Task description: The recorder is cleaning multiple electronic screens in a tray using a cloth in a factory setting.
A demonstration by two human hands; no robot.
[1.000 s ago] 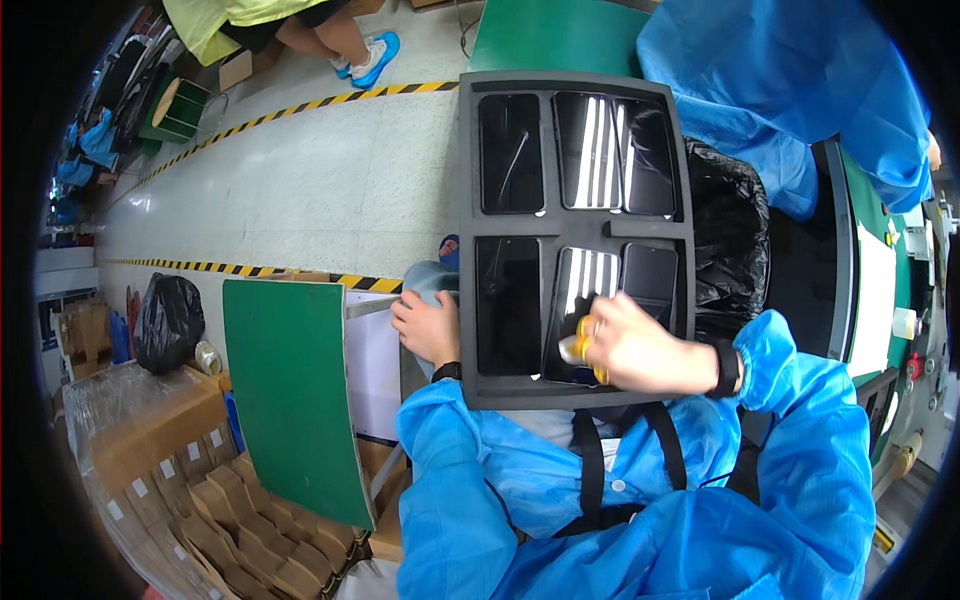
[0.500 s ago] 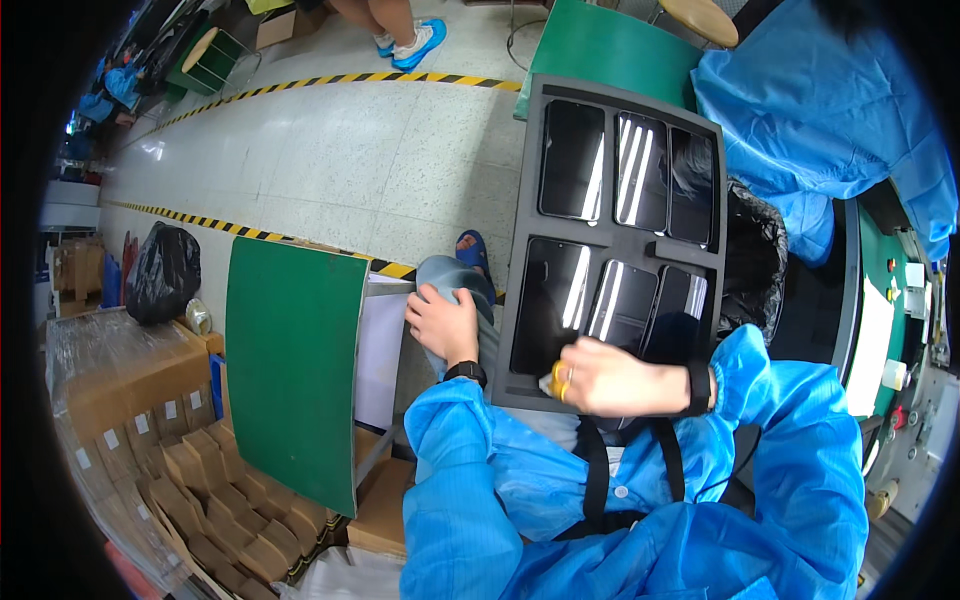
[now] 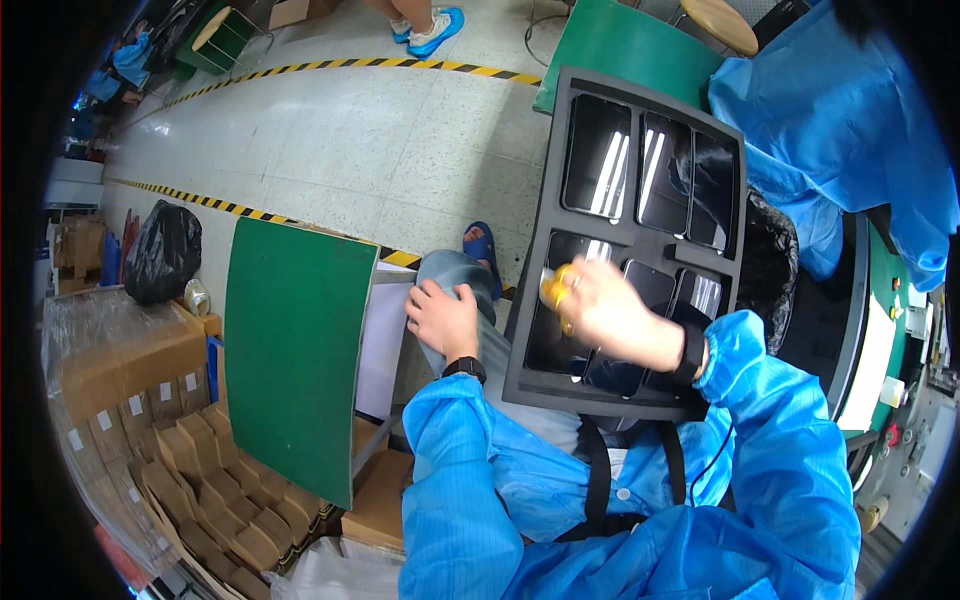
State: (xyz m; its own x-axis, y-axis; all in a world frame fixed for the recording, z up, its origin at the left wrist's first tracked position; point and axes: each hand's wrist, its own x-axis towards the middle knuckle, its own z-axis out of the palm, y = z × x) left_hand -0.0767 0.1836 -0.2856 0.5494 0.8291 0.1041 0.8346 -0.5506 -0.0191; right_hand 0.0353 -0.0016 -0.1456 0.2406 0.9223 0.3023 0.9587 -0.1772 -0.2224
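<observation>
A dark grey foam tray [image 3: 551, 222] lies tilted across my lap, with several black smartphones [image 3: 597, 150] set screen-up in its slots. Over the phone at the near left [image 3: 545, 340], my right hand [image 3: 603, 302] grips a small yellow tool [image 3: 557, 287] with a pale tip. Motion smears the tool, so I cannot tell its exact kind or whether it touches the glass. To the tray's left, my left hand [image 3: 443, 318] rests on my knee, fingers spread and holding nothing.
A green board [image 3: 295, 360] stands at my left, beside cardboard dividers [image 3: 230, 490] and a wrapped carton [image 3: 130, 345]. A black bag [image 3: 163, 252] sits behind them. Blue cloth [image 3: 830, 120] drapes at the far right, above another black bag [image 3: 770, 260]. Someone's covered shoe [image 3: 437, 33] shows at the top.
My right hand has moved away from the tray's near edge and up over the near-left phone, still holding the yellow tool. The tray sits slightly farther right in view. My left hand stays put.
</observation>
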